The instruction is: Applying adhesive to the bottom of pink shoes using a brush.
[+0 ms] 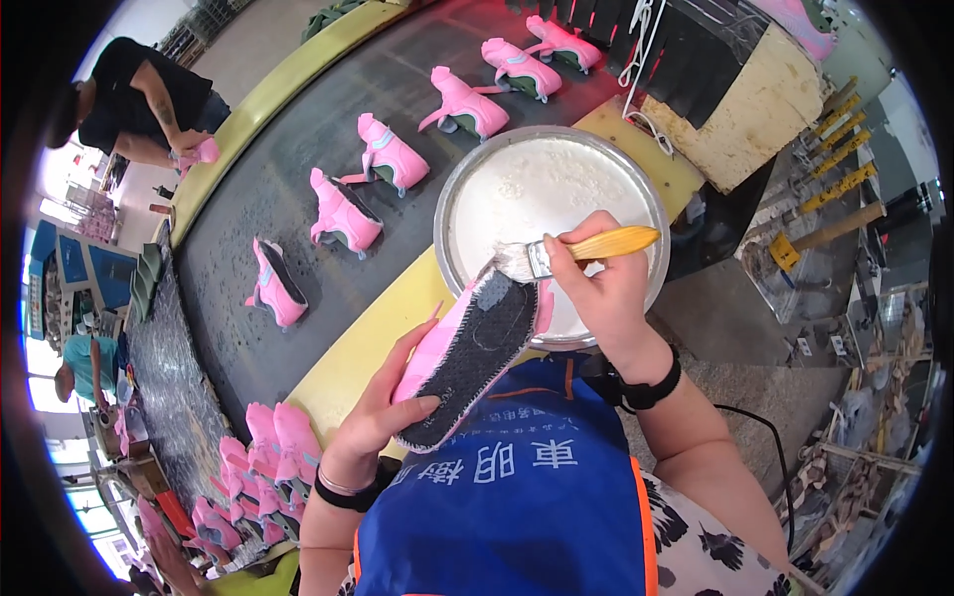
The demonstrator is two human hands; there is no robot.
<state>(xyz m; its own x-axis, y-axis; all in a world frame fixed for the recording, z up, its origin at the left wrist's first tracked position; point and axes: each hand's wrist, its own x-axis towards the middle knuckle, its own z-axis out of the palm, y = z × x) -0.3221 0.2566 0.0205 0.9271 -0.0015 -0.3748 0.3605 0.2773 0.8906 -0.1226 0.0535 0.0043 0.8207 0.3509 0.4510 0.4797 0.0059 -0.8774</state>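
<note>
My left hand (383, 402) grips a pink shoe upper (475, 350) by its near end, thumb on the dark stitched sole side, which faces up. In my right hand (604, 288) is a paintbrush (616, 242) with a yellow handle. Its white-coated bristles touch the far end of the shoe upper, by the stitched edge. Just beyond, a round metal basin (447, 214) holds a white, paste-like liquid (556, 189). The brush and the shoe's tip are over the basin's near part.
Several pink shoe uppers (396, 157) stand spaced along a dark conveyor belt (238, 189) with yellow edges. More uppers (288, 442) are heaped at lower left. A co-worker (154, 104) handles a pink piece across the belt. Wooden-handled tools (840, 219) hang at right.
</note>
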